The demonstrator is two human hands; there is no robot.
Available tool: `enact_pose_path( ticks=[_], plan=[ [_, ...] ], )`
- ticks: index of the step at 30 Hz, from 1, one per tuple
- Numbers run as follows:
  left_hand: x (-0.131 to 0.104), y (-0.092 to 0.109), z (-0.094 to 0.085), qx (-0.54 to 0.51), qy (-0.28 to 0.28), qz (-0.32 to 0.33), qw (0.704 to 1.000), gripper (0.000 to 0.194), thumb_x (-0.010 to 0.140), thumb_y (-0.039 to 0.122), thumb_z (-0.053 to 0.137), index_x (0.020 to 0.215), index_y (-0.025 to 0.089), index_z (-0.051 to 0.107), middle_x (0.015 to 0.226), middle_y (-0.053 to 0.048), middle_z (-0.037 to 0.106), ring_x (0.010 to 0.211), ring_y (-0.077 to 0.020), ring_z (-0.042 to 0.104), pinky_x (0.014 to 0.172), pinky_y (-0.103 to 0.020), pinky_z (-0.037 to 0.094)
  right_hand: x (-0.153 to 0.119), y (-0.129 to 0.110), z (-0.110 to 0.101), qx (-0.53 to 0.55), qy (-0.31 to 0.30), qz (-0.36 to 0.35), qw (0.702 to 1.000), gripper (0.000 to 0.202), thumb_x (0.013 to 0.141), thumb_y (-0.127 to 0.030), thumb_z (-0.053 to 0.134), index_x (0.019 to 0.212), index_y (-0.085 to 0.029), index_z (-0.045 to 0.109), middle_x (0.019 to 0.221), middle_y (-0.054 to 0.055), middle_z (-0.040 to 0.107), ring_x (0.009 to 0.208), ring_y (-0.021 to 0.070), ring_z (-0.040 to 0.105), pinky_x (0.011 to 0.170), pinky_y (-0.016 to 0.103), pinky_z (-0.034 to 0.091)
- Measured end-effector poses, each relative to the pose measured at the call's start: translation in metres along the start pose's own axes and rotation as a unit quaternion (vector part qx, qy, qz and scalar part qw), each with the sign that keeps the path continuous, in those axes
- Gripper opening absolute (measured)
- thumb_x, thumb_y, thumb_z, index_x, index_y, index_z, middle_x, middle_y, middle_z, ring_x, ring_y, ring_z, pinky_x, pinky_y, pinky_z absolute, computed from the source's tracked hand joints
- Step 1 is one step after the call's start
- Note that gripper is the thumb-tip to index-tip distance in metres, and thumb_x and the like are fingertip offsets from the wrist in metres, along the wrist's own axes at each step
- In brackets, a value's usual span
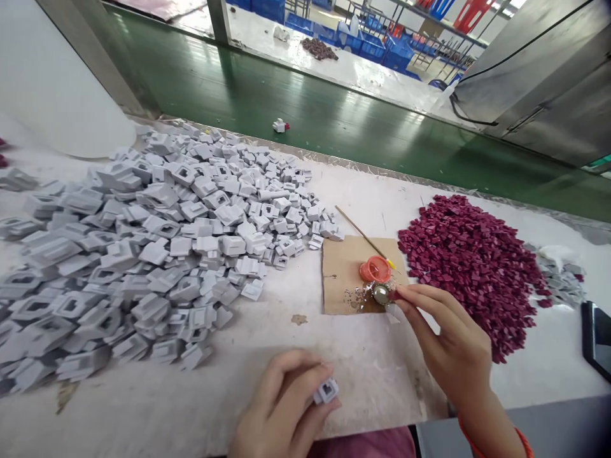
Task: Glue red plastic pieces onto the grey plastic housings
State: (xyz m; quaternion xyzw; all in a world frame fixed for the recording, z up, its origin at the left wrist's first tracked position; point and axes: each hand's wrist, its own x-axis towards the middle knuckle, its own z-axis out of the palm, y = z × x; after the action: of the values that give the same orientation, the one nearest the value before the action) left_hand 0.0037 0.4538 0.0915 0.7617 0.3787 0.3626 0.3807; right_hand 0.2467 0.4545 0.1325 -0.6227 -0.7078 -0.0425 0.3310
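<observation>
My left hand (281, 407) rests near the table's front edge, pinching one small grey plastic housing (326, 390) between thumb and fingers. My right hand (449, 343) reaches onto a brown cardboard square (341, 273). Its fingertips hold a small dark red piece (394, 294) against a round metal part (380, 293), beside an orange cap (375, 270) and some tiny silvery bits (356, 298). A big heap of grey housings (157, 248) fills the left of the table. A pile of dark red pieces (472, 261) lies just right of the cardboard.
A thin stick with a yellow tip (363, 236) lies across the cardboard's far corner. A dark phone (596, 337) sits at the right edge. Behind the table runs a green conveyor belt (334, 121) carrying one stray part (280, 125). A metal cabinet (539, 83) stands far right.
</observation>
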Motion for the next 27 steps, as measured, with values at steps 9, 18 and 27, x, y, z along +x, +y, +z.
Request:
enact_pose_path(
  ticks=[9,18,27],
  plan=[
    [0.007,0.003,0.010,0.086,0.046,0.006,0.995,0.012,0.084,0.018,0.066,0.090,0.020,0.056,0.083,-0.003,0.064,0.079,-0.0174,0.061,0.071,-0.028,0.053,-0.047,-0.066,0.020,0.269,-0.020,0.134,0.954,0.025,0.081,-0.006,0.061,0.099,-0.022,0.064,0.089,0.004,0.065,0.082,0.0156,0.065,0.066,0.023,0.058],
    [0.011,0.006,0.009,0.064,0.060,0.003,0.996,0.008,0.086,0.013,0.060,0.090,0.018,0.056,0.082,-0.004,0.063,0.078,-0.0170,0.059,0.071,-0.028,0.051,-0.047,-0.073,0.029,0.267,-0.065,0.082,0.958,0.034,0.081,0.000,0.058,0.108,-0.021,0.061,0.092,0.005,0.064,0.085,0.0150,0.065,0.069,0.023,0.058],
    [0.009,0.004,0.009,0.058,0.064,0.002,0.996,0.015,0.082,0.006,0.060,0.090,0.018,0.057,0.084,-0.003,0.066,0.081,-0.0163,0.062,0.074,-0.027,0.053,-0.047,-0.073,0.030,0.255,-0.108,0.023,0.961,0.034,0.083,0.001,0.055,0.112,-0.017,0.060,0.095,0.008,0.063,0.089,0.0165,0.064,0.071,0.025,0.060]
  ],
)
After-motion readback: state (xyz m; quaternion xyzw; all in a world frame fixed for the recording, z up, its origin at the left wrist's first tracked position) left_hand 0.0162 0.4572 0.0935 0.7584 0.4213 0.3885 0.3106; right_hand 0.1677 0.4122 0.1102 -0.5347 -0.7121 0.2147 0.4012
